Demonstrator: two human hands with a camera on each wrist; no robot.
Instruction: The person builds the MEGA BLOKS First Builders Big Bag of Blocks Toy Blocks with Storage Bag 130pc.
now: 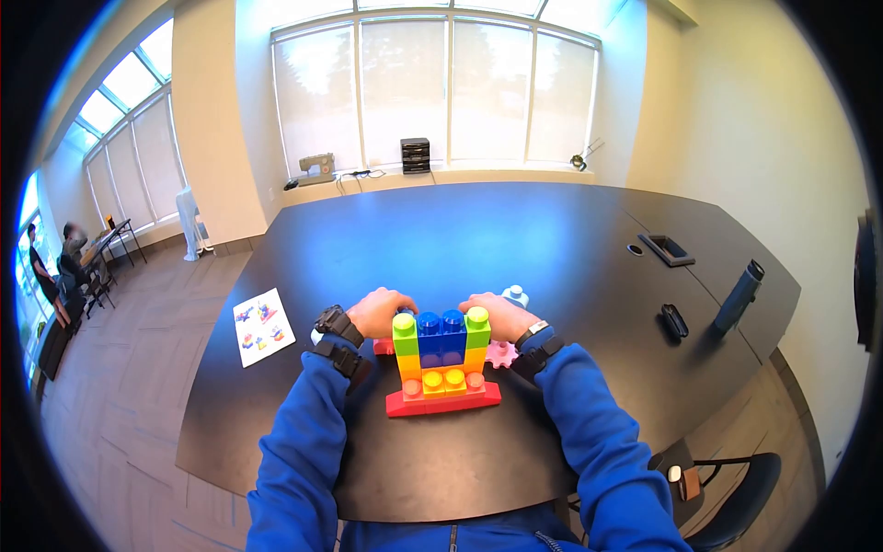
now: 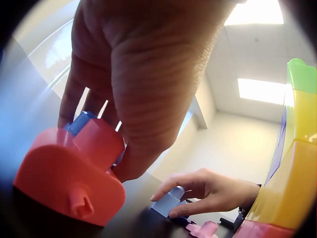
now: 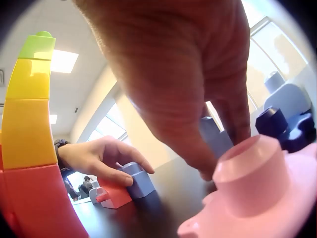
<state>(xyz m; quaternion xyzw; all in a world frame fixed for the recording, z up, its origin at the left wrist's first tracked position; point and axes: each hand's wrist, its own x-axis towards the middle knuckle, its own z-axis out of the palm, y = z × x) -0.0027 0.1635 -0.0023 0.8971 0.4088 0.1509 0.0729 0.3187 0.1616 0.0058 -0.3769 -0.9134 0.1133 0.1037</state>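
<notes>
As the left hand (image 3: 106,159) grips, the block (image 3: 142,181) looks blue-grey.

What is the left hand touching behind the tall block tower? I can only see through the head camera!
Observer: The left hand is pinching a blue-grey block.

Operator: Ooh, and what about the right hand? Its fingertips are hidden from me too.

Observer: Its thumb and a finger are on another blue-grey block.

Operator: Is anything hiding near the pink piece?

Observer: Yes, a dark blue piece with a knob on it.
</notes>
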